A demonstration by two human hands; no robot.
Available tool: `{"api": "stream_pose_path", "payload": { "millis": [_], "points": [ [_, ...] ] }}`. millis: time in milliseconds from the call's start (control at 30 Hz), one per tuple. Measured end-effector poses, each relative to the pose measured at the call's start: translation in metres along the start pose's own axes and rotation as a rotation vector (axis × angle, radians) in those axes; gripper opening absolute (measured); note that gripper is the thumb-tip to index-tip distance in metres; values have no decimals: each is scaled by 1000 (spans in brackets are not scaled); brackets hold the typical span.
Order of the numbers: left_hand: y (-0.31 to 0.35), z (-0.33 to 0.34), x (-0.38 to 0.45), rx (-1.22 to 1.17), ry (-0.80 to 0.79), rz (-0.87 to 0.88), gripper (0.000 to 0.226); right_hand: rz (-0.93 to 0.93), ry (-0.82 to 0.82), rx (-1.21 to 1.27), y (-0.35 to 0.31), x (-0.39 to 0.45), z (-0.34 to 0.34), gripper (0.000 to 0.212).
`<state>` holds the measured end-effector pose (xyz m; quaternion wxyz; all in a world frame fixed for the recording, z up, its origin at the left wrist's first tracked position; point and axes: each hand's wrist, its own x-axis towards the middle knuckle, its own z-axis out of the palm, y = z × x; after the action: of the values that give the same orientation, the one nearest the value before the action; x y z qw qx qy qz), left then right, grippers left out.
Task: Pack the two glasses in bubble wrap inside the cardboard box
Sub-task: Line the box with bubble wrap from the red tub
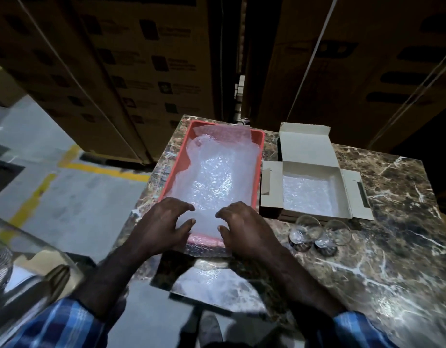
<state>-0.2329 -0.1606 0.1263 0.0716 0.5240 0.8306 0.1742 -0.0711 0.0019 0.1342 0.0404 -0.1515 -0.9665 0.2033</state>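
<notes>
Both my hands sit at the near end of the red tray (pixel 259 146), which lies along the left edge of the marble tabletop (pixel 392 259). My left hand (pixel 159 227) and right hand (pixel 244 229) have fingers spread and bent, fingertips resting on the bubble wrap (pixel 212 177) piled in that tray. Neither hand has closed on a sheet; whether the thumbs have got under an edge, I cannot tell.

The cardboard box (pixel 347 187) stands open just right of the tray, toward the far edge, lid flap raised behind it, with a layer of wrap already lining its floor. The two glasses (pixel 317 233) stand side by side just in front of the box, unwrapped and close together; contact between them cannot be confirmed.

Judged step: separating one sheet from the pile for the first glass.

Recommendations:
- Pinch only the top sheet at its near corners, since sheets cling together.
- Lift it toward me, not rightward, so trailing wrap does not sweep the glasses.
- Note a further sheet hanging over the near tabletop edge below my wrists; avoid dragging it off.
- Lay the sheet flat near the front edge before fetching a glass.
</notes>
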Motion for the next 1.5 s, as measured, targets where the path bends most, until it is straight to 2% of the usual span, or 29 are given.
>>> {"api": "stream_pose_path", "payload": {
  "millis": [100, 300, 433, 500, 600, 700, 767, 867, 900, 967, 1100, 1200, 1367, 1500],
  "points": [
    [-7, 2, 2, -27, -44, -32, 37, 69, -87, -71, -2, 11, 7, 24],
    [-12, 6, 11, -63, -118, -83, 46, 112, -213, -120, -6, 38, 15, 31],
    [-14, 6, 23, -32, -214, -126, 55, 191, -326, -71, -6, 53, 18, 39],
    [-14, 8, 28, -9, -228, -138, 45, 227, -354, -6, -6, 56, 17, 40],
    [-14, 9, 34, 11, -159, -119, 20, 261, -353, 110, -7, 59, 15, 43],
    [-14, 6, 40, -47, -17, -46, 14, 306, -344, 257, -10, 60, 13, 53],
    [-13, 1, 43, -108, 57, -13, 11, 297, -320, 228, -13, 59, 12, 54],
    [-12, -7, 47, -176, 126, 28, 10, 263, -206, 178, -11, 58, 12, 18],
    [-13, -9, 47, -202, 152, 32, 9, 272, -154, 166, -8, 58, 11, 13],
    [-18, -15, 48, -250, 186, 27, 8, 299, -68, 166, 1, 59, 5, 18],
    [-27, -25, 49, -275, 165, 58, 7, 233, 14, 256, 22, 59, -19, 16],
    [-31, -31, 52, -258, 144, 103, 4, 188, -20, 346, 32, 58, -34, 38],
    [-31, -36, 59, -350, 134, 84, 5, 283, -72, 675, 35, 52, -39, 43],
    [-30, -37, 58, -339, 126, 90, 5, 338, -32, 782, 34, 47, -37, 47]
  ]
}}
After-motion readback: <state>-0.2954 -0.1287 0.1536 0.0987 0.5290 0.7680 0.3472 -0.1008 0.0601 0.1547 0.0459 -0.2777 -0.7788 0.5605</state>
